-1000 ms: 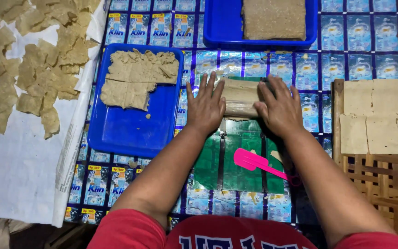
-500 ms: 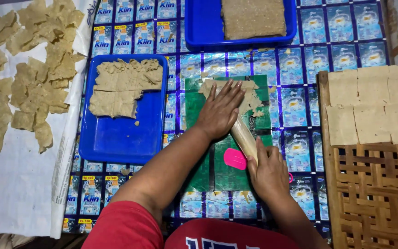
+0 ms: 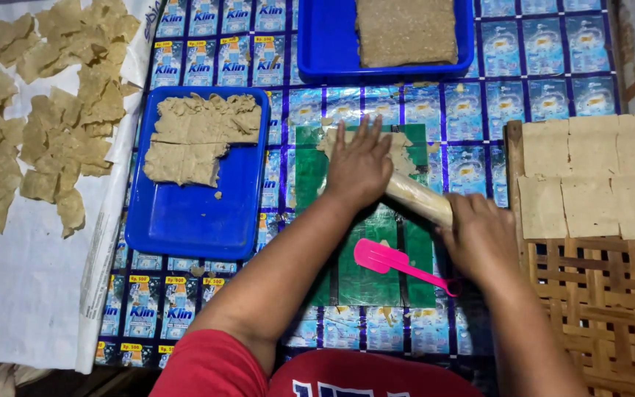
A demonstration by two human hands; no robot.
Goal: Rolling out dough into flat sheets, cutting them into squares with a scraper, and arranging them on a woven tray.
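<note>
Cloth (image 3: 16, 294): white, at 9 o'clock; its right edge runs down beside the tray. Torn flat dough pieces (image 3: 45, 125) crowd its upper half.
Tray (image 3: 196, 173): blue, at 10 o'clock from the left hand; dough lump (image 3: 196, 136) fills its upper part, bare floor below. Its right rim is near the mat's left edge, with a narrow strip between.
Mat (image 3: 365, 272): green, centre, on a table cover of printed sachets; its lower half is open except for the scraper.
Left hand (image 3: 358, 165): flat, fingers spread, palm pressing the upper end of the roller; grips nothing.
Sheet (image 3: 406, 151): thin dough on the mat's upper part, partly under the left hand.
Roller (image 3: 417, 198): pale cylinder, lying on a slant from 10 to 4 o'clock between the hands.
Scraper (image 3: 395, 261): pink, on the mat at 6 o'clock from the roller, touching neither hand.
Right hand (image 3: 483, 239): palm down over the roller's lower end; finger curl cannot be told.
Second tray (image 3: 384, 70): blue, at 12 o'clock, holding a flat slab (image 3: 406, 29).
Rack (image 3: 604, 294): woven, at 3 o'clock, its left edge just beside the right hand; cut squares (image 3: 589, 173) cover its upper part.
</note>
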